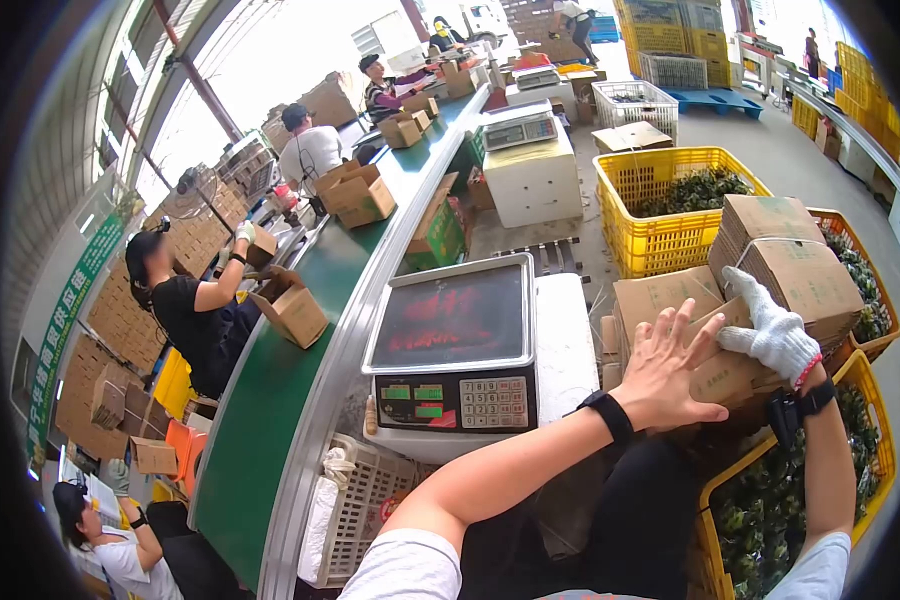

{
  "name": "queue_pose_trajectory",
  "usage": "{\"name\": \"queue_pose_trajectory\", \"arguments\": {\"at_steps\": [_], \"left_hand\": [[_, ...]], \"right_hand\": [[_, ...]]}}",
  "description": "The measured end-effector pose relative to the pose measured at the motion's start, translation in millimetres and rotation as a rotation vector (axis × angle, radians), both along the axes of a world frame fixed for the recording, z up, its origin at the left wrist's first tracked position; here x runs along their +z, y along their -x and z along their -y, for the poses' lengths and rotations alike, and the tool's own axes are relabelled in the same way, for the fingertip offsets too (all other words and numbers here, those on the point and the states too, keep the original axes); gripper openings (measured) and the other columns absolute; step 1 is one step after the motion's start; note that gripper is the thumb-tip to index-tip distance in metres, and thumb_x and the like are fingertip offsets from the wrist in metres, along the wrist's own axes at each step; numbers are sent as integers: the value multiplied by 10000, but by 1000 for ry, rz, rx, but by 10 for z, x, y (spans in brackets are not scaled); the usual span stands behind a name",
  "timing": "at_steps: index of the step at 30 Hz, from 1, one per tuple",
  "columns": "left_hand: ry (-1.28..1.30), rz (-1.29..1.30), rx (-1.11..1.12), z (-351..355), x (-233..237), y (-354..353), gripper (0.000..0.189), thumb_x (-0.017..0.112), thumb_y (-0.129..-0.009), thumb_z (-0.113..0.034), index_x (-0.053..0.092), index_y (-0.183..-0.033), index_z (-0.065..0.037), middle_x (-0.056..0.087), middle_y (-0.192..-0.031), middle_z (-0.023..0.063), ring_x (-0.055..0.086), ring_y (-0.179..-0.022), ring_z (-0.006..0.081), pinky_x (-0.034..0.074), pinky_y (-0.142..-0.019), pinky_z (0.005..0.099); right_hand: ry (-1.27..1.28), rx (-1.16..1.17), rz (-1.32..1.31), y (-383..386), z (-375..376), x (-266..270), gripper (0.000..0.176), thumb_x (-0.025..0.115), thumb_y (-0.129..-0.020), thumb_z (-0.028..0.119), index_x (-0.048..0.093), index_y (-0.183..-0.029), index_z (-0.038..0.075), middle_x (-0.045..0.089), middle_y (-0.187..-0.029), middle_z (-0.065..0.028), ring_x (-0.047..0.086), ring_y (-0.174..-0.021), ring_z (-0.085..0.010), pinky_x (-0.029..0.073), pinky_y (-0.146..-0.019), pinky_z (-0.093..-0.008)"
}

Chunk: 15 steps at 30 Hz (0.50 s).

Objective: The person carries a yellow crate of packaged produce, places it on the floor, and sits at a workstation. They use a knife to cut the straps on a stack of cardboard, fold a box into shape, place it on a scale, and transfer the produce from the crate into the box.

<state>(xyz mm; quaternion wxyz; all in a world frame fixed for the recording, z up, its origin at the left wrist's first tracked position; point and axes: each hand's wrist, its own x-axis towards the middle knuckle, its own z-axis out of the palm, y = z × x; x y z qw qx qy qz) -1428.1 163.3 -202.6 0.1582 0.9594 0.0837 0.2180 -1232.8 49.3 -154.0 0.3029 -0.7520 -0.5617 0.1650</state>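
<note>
My left hand (670, 370) is bare, its fingers spread wide over a brown folded carton (725, 378) in front of me. A white knit glove covers my right hand (772, 335), which lies at the right side of the same carton, index finger and thumb stretched apart. Neither hand has its fingers visibly wrapped round the cardboard; the undersides of both are hidden. Just beyond them is a strapped stack of flat cartons (785, 250), with another brown carton (660, 295) to its left. A black-faced weighing scale (450, 345) stands left of my hands.
Yellow crates (620, 225) hold dark green produce; another yellow crate (715, 520) sits close at my right. A green conveyor belt (260, 440) with a metal rail runs along my left, carrying open cartons (295, 310). Several people work across it. A white perforated basket (365, 510) sits below the scale.
</note>
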Motion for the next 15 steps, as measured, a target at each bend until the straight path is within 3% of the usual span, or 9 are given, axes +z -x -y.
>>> {"name": "queue_pose_trajectory", "arguments": {"at_steps": [5,7,9,11,13,14,15], "left_hand": [[-81,-126,122,133,76,-14,1135,727,-669,-652,180,-1570,-231,247,-1505,299,280,-1371,480,260,-1062,619],[-78,-104,88,166,141,-8,1135,740,-663,-606,171,-1573,-236,277,-1479,304,341,-1319,467,296,-1034,598],[-37,-241,26,199,201,-19,1120,742,-664,-563,176,-1574,-239,322,-1444,297,405,-1242,447,332,-1001,570],[-166,-178,68,190,154,-24,1030,712,-718,-513,204,-1570,-236,357,-1407,304,428,-1212,442,361,-972,554],[-206,-129,104,133,145,-1,982,703,-741,-521,248,-1558,-222,408,-1350,299,424,-1220,463,359,-981,574],[-134,-86,49,97,221,29,987,699,-746,-521,224,-1565,-241,393,-1378,295,447,-1210,476,351,-976,616],[-4,-82,12,126,339,84,973,685,-756,-525,237,-1563,-218,419,-1335,290,461,-1188,477,366,-976,598]], "right_hand": [[-286,-67,128,37,12,-144,886,818,-724,266,376,-1471,89,491,-1395,-184,496,-1284,-325,403,-1080,-401],[-277,-130,92,112,110,-108,819,819,-728,220,431,-1435,78,516,-1366,-175,516,-1263,-315,411,-1074,-397],[-501,-144,241,157,282,-147,704,800,-756,169,498,-1383,67,547,-1326,-157,535,-1238,-300,417,-1066,-382],[-536,-291,8,336,671,-31,529,745,-840,155,552,-1322,50,588,-1270,-97,549,-1200,-203,419,-1045,-343],[-576,-443,-131,351,1285,-141,460,705,-898,182,556,-1310,43,599,-1256,-75,548,-1182,-164,423,-1030,-322],[-560,-532,-100,307,1664,-256,425,676,-935,211,558,-1305,40,610,-1240,-69,557,-1160,-160,430,-1022,-312],[-521,-634,-64,236,2076,-441,414,651,-956,221,547,-1312,37,619,-1213,-66,565,-1130,-141,434,-1005,-283]]}}
